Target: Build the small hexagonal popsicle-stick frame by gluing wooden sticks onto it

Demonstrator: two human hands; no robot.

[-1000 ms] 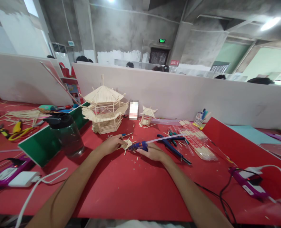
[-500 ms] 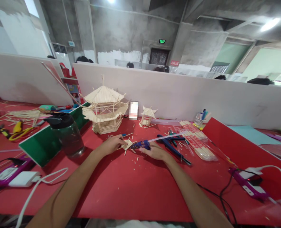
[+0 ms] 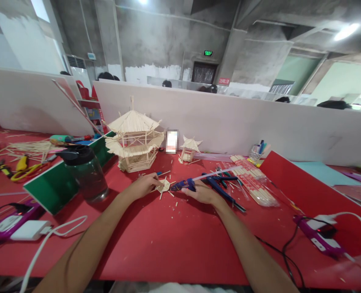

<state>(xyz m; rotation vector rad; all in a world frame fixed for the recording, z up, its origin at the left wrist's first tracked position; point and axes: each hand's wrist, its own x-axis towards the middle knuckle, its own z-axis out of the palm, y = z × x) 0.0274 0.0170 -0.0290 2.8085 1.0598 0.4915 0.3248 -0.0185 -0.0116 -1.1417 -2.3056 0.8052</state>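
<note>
My left hand [image 3: 144, 185] pinches a small flat piece made of wooden sticks [image 3: 163, 186] and holds it against the red table [image 3: 174, 244]. My right hand [image 3: 202, 192] is wrapped round a blue glue gun [image 3: 185, 185] whose nozzle points left at that piece. A clear glue stick [image 3: 217, 172] juts from the gun's back, angled up to the right. Short stick offcuts lie scattered around the piece.
A large stick pagoda [image 3: 135, 140] and a small one [image 3: 190, 148] stand by the white partition. A dark-lidded jar [image 3: 84, 173] and green board [image 3: 56, 181] are left. Blue pliers [image 3: 225, 191], packed chopsticks [image 3: 255, 179], chargers and cables [image 3: 316, 236] lie right.
My right hand has drawn the glue gun slightly right and tipped its rear upward, so the glue stick rises. My left hand and the stick piece have stayed put.
</note>
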